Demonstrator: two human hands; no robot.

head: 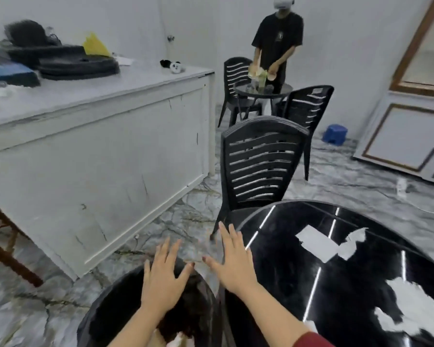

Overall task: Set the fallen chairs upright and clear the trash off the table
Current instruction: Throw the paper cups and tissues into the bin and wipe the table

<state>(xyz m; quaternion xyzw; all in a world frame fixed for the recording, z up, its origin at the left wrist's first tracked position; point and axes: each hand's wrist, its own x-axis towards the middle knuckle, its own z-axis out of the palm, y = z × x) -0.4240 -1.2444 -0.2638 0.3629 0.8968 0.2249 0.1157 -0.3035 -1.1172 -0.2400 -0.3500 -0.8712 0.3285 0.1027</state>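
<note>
Low in the frame, your left hand (164, 276) and right hand (232, 259) spread flat and empty above a black bin (105, 314), likely just past dropping trash. Paper scraps (316, 242) lie right, on the glossy round table (281, 259); the chair (259, 166) stands upright at centre. Bin contents are blurred.

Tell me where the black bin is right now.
In the head view the black bin sits at the bottom centre on the floor, just left of the round black table, with the left hand spread open above its mouth.
</note>
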